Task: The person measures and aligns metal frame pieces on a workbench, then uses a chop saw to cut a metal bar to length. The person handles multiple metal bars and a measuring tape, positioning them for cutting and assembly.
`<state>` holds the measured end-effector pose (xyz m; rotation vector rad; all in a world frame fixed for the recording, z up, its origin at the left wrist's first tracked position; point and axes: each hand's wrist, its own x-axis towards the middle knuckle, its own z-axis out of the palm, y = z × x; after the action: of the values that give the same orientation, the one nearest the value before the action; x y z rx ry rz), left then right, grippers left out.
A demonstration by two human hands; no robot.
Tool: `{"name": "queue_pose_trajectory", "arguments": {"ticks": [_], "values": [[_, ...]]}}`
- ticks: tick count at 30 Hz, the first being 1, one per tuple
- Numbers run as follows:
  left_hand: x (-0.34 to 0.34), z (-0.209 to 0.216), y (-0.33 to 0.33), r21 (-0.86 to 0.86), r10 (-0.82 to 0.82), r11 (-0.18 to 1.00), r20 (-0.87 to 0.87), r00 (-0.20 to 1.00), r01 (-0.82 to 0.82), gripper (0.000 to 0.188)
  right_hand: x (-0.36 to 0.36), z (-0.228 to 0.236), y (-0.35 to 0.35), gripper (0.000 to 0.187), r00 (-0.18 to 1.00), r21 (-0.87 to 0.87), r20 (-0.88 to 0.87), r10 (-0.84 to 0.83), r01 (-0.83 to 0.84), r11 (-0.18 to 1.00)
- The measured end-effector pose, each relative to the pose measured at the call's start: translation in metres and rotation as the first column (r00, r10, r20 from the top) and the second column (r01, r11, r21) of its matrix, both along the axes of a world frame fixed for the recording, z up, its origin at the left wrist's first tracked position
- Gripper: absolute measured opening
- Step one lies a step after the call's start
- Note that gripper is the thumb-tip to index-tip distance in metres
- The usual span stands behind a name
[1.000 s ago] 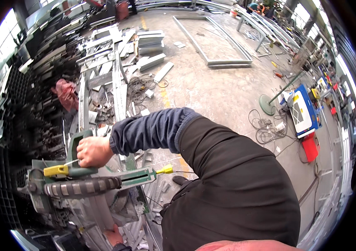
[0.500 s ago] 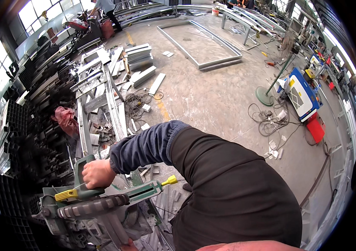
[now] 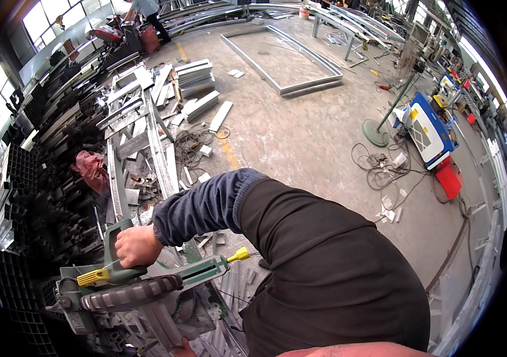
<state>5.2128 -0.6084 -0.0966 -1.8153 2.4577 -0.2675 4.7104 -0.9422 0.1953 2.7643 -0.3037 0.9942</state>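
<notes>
On the green saw handle [image 3: 112,250], right hand [image 3: 136,245], fingers clamped; left hand [image 3: 183,347] barely visible, grip untellable.

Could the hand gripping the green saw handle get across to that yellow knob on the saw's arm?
Probably yes. The right hand is closed around the green chop saw's handle, and the yellow knob sticks out at the end of the same green arm, with nothing lying between them. It would have to let go of the handle first.

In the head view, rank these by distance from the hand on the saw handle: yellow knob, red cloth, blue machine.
From the right hand:
1. Yellow knob, just right, on the green chop saw.
2. Red cloth, up-left by the racks.
3. Blue box-shaped machine, far right.
</notes>
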Motion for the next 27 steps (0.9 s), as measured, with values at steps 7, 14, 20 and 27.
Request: {"name": "queue_pose_trajectory", "arguments": {"ticks": [7,14,20,27], "values": [[0.004,-0.002,0.009,0.056,0.083,0.994,0.134,0.988,-0.091,0.048,-0.002,0.002,0.001,0.018,1.000,0.030,-0.029,0.003,-0.002,1.000],[-0.005,0.006,0.000,0.076,0.115,0.990,0.007,0.993,-0.115,0.052,-0.004,0.000,0.002,0.019,1.000,0.029,-0.027,-0.005,0.006,1.000],[-0.009,-0.002,0.000,-0.266,0.055,0.964,0.165,0.985,-0.010,0.057,-0.002,0.001,0.002,0.020,1.000,0.028,-0.023,0.003,-0.002,1.000],[-0.010,-0.007,-0.001,-0.225,0.197,0.956,0.016,0.980,-0.189,0.057,-0.003,-0.005,0.001,0.020,1.000,0.012,-0.018,-0.005,0.005,1.000]]}}
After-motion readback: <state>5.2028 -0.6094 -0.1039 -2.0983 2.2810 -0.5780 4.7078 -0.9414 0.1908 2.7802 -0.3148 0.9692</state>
